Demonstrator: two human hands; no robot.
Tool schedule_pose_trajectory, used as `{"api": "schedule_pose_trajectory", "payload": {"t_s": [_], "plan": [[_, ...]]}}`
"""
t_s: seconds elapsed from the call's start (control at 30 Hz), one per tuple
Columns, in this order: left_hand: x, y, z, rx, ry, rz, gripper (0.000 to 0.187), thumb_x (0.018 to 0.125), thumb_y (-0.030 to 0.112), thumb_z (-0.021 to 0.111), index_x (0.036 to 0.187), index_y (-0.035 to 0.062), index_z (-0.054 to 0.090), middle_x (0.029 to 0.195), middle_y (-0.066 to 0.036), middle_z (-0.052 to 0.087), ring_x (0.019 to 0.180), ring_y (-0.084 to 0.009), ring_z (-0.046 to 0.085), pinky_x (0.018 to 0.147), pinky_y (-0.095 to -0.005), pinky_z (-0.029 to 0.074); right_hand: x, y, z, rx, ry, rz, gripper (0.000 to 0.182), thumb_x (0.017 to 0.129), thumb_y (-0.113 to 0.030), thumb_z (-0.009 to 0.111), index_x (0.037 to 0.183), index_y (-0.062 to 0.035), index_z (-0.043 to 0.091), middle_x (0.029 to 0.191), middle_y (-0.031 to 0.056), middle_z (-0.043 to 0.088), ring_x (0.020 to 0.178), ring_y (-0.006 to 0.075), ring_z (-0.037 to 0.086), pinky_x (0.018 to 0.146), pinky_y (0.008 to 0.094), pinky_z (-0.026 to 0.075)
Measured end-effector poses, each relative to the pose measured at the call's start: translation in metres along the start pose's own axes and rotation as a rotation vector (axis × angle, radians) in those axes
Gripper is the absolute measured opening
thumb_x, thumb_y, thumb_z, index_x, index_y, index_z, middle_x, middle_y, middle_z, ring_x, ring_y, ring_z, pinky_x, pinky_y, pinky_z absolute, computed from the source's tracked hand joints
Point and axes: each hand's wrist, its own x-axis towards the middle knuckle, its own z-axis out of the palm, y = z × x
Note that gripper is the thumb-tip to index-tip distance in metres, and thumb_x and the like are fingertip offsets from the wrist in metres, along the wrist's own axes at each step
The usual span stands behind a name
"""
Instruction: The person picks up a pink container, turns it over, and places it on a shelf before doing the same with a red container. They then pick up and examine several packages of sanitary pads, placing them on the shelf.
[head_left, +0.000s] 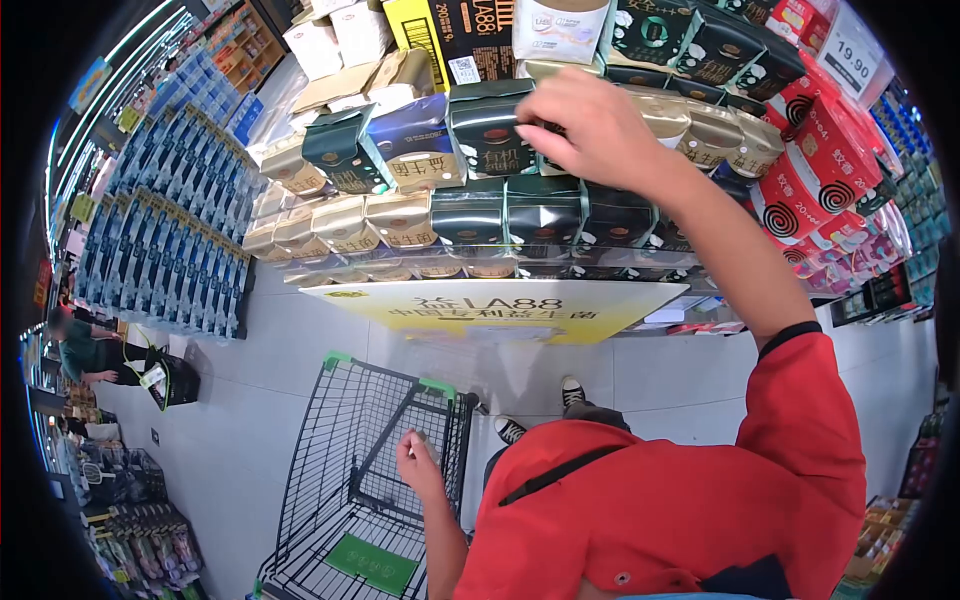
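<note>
My right hand (588, 125) reaches over the stacked display, its fingers curled at the top right edge of a dark green pack (490, 138) with gold lettering. The fingertips meet the pack's upper corner; part of the grip is hidden behind the hand. Beside that pack stands a blue and beige pack (412, 145), then another dark green pack (345, 155). A lower row holds beige packs (400, 220) and more dark green packs (545, 215). My left hand (418, 465) hangs loosely closed above the shopping cart (370, 400), with nothing visible in it.
A yellow sign board (490, 308) fronts the display. Red mosquito-coil boxes (815, 190) stand at right under a price card (852, 55). Blue stacked goods (165, 255) rise at left. A person (85, 355) with a black basket (175, 380) is at far left.
</note>
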Motion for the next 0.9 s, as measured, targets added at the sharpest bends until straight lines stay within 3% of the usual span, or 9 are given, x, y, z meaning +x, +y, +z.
{"api": "schedule_pose_trajectory", "payload": {"t_s": [0.1,0.27,0.47,0.57,0.6,0.67,0.7,0.8,0.9], "plan": [[0.011,0.047,0.021,-0.148,-0.154,0.157,0.017,0.094,0.008,0.054,0.106,-0.0018,0.059,0.122,-0.014,0.059,0.106,-0.0208,0.057,0.089,-0.0320,0.046,0.025,0.019,0.028,-0.134,0.053,-0.122,0.027,0.082,-0.030,0.068,0.097,-0.0076,0.066,0.098,0.0067,0.064,0.097,0.0253,0.058,0.080,0.0369,0.047],[0.010,0.109,0.058,-0.240,-0.311,0.285,0.019,0.090,0.006,0.056,0.109,0.0013,0.059,0.124,-0.015,0.059,0.111,-0.0225,0.055,0.093,-0.0324,0.043,0.037,0.018,0.051,-0.321,-0.323,0.064,0.062,0.072,-0.045,0.076,0.109,-0.0006,0.054,0.107,0.0157,0.061,0.111,0.0322,0.053,0.095,0.0408,0.041],[0.009,0.164,0.082,-0.208,-0.422,0.512,0.027,0.087,0.009,0.060,0.113,0.0031,0.058,0.127,-0.015,0.058,0.115,-0.0244,0.054,0.093,-0.0355,0.042,0.041,0.010,0.041,-0.275,-0.342,0.083,0.062,0.070,-0.035,0.081,0.111,-0.0027,0.050,0.098,0.0115,0.062,0.103,0.0302,0.056,0.090,0.0416,0.042],[0.011,0.191,0.086,-0.240,-0.463,0.508,0.029,0.086,0.009,0.061,0.114,0.0034,0.058,0.127,-0.014,0.058,0.116,-0.0241,0.053,0.094,-0.0360,0.042,0.047,-0.004,0.015,-0.300,-0.129,0.031,0.061,0.067,-0.033,0.082,0.114,-0.0078,0.053,0.098,0.0105,0.062,0.102,0.0286,0.057,0.088,0.0421,0.042],[0.011,0.199,0.088,-0.297,-0.508,0.466,0.033,0.086,0.010,0.062,0.118,0.0042,0.056,0.130,-0.013,0.056,0.117,-0.0237,0.053,0.093,-0.0356,0.042,0.049,0.000,0.008,-0.367,0.052,-0.127,0.056,0.069,-0.039,0.081,0.105,-0.0032,0.056,0.092,0.0095,0.065,0.094,0.0262,0.062,0.081,0.0410,0.047],[0.014,0.210,0.091,-0.406,-0.600,0.381,0.043,0.085,0.010,0.064,0.125,0.0059,0.051,0.135,-0.011,0.052,0.119,-0.0229,0.051,0.093,-0.0347,0.042,0.054,-0.057,-0.064,-0.253,-0.144,0.072,0.046,0.082,-0.028,0.068,0.111,0.0060,0.055,0.102,0.0245,0.063,0.096,0.0355,0.061,0.084,0.0433,0.048],[0.019,0.213,0.093,-0.494,-0.725,0.300,0.070,0.082,0.022,0.072,0.140,0.0086,0.036,0.143,-0.013,0.042,0.122,-0.0229,0.048,0.094,-0.0344,0.042,0.052,-0.071,-0.085,-0.127,-0.194,0.107,0.052,0.078,-0.030,0.071,0.112,0.0056,0.054,0.103,0.0237,0.063,0.096,0.0361,0.061,0.084,0.0429,0.048],[0.004,0.243,0.101,-0.824,-0.819,0.193,0.101,0.075,0.038,0.078,0.150,0.0109,0.016,0.148,-0.015,0.033,0.128,-0.0246,0.044,0.101,-0.0367,0.040,0.042,-0.089,-0.105,0.128,-0.366,0.235,0.049,0.073,-0.029,0.074,0.107,0.0008,0.056,0.102,0.0205,0.062,0.094,0.0354,0.061,0.084,0.0412,0.047],[-0.022,0.260,0.102,-1.067,-0.885,0.061,0.121,0.069,0.049,0.082,0.152,0.0127,0.001,0.150,-0.014,0.026,0.137,-0.0277,0.035,0.110,-0.0435,0.035,0.014,-0.073,-0.068,0.576,-0.653,0.297,0.075,0.068,-0.040,0.082,0.126,-0.0009,0.054,0.109,0.0115,0.063,0.097,0.0206,0.061,0.085,0.0312,0.049]]}}
